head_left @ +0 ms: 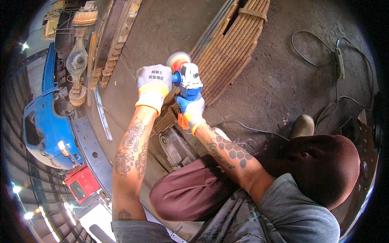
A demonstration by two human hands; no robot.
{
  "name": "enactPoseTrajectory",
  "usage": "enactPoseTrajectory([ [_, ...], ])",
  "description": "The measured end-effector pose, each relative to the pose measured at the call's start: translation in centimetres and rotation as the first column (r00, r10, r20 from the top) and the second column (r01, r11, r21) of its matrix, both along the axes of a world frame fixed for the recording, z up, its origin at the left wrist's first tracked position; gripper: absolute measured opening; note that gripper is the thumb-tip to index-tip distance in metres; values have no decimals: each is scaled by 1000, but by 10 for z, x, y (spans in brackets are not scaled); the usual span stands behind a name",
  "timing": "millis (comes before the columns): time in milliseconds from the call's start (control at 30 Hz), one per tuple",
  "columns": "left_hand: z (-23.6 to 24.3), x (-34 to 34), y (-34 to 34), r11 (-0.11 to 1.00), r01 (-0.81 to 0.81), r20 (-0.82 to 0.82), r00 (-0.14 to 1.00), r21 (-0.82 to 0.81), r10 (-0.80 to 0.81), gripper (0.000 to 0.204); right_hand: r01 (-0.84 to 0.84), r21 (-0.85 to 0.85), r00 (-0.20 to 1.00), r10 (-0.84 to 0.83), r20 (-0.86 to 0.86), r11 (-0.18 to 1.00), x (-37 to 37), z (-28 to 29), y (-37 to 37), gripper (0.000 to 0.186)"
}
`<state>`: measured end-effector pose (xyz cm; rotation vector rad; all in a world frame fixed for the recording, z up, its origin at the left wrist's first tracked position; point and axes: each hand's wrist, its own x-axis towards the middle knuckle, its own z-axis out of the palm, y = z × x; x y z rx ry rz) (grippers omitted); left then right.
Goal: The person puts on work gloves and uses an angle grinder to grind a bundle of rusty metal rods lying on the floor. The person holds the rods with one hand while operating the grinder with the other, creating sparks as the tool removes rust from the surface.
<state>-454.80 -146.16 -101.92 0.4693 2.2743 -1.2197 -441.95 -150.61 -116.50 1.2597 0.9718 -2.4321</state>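
Note:
Both my gloved hands are on an angle grinder (190,77) with a blue body and a pale metal head. My left hand (154,83) is closed round its blue side handle. Lower down, my right hand (192,108) wraps round the blue body. The round wheel (178,59), red in the middle, looks blurred at its rim. It is over or beside the left edge of a rusty leaf spring pack (235,52) lying on the floor; whether they touch, I cannot tell. A metal band (253,14) crosses the pack near its far end.
A grey metal spring end with an eye (174,148) lies by my knee. Cables (336,87) loop over the floor at right. More leaf springs (115,44) and an axle (78,60) lie at far left, near a blue truck cab (52,125) and a grey frame rail (93,150).

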Motion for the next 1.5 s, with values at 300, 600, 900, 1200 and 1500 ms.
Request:
enactPoseTrajectory([
  [300, -2, 5, -11, 1000, 7, -5, 1000, -21, -7, 20, -60, -18, 998, 60, 13, 998, 5, 3, -3, 44],
  [600, 2, 18, -39, 1000, -10, -2, 1000, -27, 10, 20, -135, 16, 990, 135, -32, 991, 19, -10, -39, 50],
  [900, -3, 17, -33, 1000, 26, -12, 1000, 9, -25, 20, -110, -10, 993, 110, -33, 994, 18, -23, -50, 52],
  [1200, -2, 16, -26, 997, 73, -19, 997, -7, -73, 20, 117, -263, 991, -128, -25, 958, 10, 11, -19, 43],
  [1500, -8, -4, 12, 986, 167, 9, 986, -20, -167, 19, 188, 60, 980, -184, -73, 980, -12, -27, -32, 32],
])
